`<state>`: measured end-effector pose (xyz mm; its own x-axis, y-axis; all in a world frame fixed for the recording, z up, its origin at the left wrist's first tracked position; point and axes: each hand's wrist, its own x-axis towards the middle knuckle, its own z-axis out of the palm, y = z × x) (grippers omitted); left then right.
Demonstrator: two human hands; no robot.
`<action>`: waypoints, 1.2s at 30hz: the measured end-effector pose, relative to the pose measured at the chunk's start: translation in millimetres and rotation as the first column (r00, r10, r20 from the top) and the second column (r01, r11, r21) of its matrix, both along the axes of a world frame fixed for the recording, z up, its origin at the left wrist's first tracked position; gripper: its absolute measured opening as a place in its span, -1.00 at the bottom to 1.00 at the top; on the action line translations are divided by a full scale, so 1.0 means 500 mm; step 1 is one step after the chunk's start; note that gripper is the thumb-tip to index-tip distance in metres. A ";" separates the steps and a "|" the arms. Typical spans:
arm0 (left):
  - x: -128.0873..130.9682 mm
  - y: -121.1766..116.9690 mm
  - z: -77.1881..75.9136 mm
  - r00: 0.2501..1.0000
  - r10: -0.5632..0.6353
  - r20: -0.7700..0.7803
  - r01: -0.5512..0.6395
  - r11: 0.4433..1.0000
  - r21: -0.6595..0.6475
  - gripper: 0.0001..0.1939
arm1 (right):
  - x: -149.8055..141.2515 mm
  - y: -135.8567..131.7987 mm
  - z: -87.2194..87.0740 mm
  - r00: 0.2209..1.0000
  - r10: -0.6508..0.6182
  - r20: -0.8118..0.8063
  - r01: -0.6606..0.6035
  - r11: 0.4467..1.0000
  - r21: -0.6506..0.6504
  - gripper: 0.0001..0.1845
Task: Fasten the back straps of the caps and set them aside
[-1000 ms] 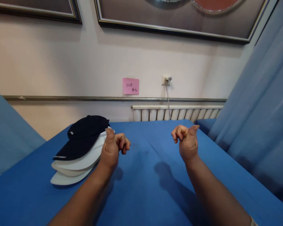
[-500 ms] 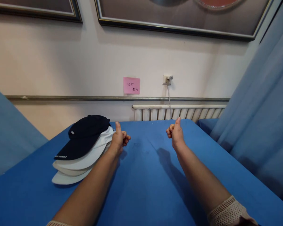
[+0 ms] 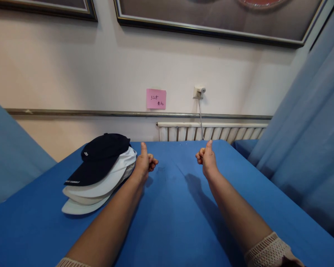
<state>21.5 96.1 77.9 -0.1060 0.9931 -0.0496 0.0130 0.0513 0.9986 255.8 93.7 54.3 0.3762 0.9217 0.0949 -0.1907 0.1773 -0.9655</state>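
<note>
My left hand is raised over the blue table with its thumb up and its fingers curled in. Nothing shows in that fist. Just left of it lies a stack of caps: a navy baseball cap on top, and white and pale caps beneath, their brims pointing to the near left. My left forearm covers part of the stack's right side. Across from it, my right hand holds the same thumb-up pose, fingers closed with nothing in them, apart from any object.
The blue-covered table reaches back to a wall with a radiator, a metal rail, a pink note and a plugged socket. Blue curtains hang on both sides. Framed pictures are above.
My left hand has shifted slightly to the right, away from the caps. The right hand stays nearly where it was, and the view has tilted a little.
</note>
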 end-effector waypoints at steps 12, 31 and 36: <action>0.002 -0.013 -0.008 0.999 -0.001 0.049 0.002 0.999 -0.032 -0.25 | -0.016 -0.012 -0.003 0.997 0.059 -0.049 -0.062 0.997 -0.044 -0.25; -0.042 -0.110 -0.161 0.933 -0.031 -0.357 -0.015 0.992 -0.126 -0.41 | -0.077 -0.097 -0.224 0.951 0.292 0.102 -0.240 0.904 -0.354 -0.58; -0.149 -0.139 -0.088 0.839 0.170 -0.517 -0.121 0.985 0.127 -0.63 | -0.072 -0.099 -0.238 0.919 0.342 0.196 -0.270 0.909 -0.318 -0.69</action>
<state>-53.1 26.8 34.0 -0.2355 0.9619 0.1387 0.5349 0.0092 0.8449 219.8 44.3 -65.0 0.0696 0.9890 -0.1309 0.0536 -0.1347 -0.9894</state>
